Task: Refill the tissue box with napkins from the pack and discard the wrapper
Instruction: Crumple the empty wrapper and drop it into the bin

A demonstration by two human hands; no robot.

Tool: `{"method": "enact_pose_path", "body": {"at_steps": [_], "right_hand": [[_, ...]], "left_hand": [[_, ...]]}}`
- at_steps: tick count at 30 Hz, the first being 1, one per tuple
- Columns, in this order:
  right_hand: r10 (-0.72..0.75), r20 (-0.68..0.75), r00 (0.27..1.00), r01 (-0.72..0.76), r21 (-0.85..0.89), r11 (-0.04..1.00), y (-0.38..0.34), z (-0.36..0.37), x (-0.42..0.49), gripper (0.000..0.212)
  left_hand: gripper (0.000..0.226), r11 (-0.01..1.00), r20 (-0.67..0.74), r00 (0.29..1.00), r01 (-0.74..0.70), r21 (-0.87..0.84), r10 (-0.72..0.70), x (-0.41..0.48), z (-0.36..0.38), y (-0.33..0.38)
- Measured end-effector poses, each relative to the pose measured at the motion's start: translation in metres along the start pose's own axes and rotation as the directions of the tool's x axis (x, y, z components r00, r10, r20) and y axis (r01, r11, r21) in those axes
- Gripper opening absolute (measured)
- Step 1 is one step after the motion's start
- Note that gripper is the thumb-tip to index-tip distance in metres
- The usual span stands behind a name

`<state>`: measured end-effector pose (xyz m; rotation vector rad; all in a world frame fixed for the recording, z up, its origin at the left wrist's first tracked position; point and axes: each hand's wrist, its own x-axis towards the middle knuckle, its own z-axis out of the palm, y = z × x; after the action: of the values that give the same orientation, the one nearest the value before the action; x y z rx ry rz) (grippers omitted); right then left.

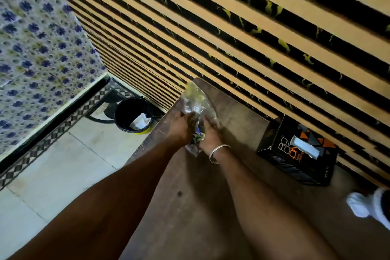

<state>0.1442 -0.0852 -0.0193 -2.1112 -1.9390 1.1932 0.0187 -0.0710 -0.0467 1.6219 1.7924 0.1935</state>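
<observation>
Left hand (179, 131) and right hand (211, 135) clutch a clear wrapper (196, 99), centre frame.
Tissue box (295, 155) on the counter (236, 118) at right; bin (126, 112) at left.

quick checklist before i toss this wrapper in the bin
1. Grip on the wrapper: left hand and right hand both hold it on the table. Ok.
2. Tissue box refilled: a white napkin shows at its slot. Ok.
3. Wrapper emptied of napkins: it is crumpled and blurred. Cannot tell.
4. Bin ready: it stands open on the floor, left of the table, with only some white paper inside. Ok.
</observation>
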Motion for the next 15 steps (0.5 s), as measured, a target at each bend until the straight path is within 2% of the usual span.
{"method": "enact_pose_path", "body": {"at_steps": [2,5,9,13,15], "right_hand": [[-0.006,-0.034,0.999,0.008,0.068,0.998,-0.004,0.002,-0.005,0.081],[-0.015,-0.13,0.991,0.042,0.21,0.977,-0.007,0.0,-0.021,0.062],[0.015,-0.222,0.975,0.051,0.288,0.956,-0.011,-0.005,-0.053,0.049],[-0.011,-0.252,0.968,0.078,0.258,0.963,-0.017,-0.017,-0.083,0.039],[-0.06,-0.283,0.957,0.127,0.224,0.966,-0.017,-0.022,-0.096,0.037]], "left_hand": [[0.042,0.992,0.038,0.999,-0.009,-0.123,0.013,-0.007,0.0,0.003],[0.027,0.947,-0.009,1.0,0.011,-0.32,-0.015,-0.023,-0.005,0.008],[0.018,0.929,-0.054,0.998,-0.051,-0.366,0.034,-0.053,-0.016,0.014],[0.012,0.909,-0.116,0.99,-0.125,-0.398,0.085,-0.088,-0.029,0.027],[0.021,0.901,-0.183,0.978,-0.168,-0.399,0.101,-0.106,-0.036,0.035]]}}
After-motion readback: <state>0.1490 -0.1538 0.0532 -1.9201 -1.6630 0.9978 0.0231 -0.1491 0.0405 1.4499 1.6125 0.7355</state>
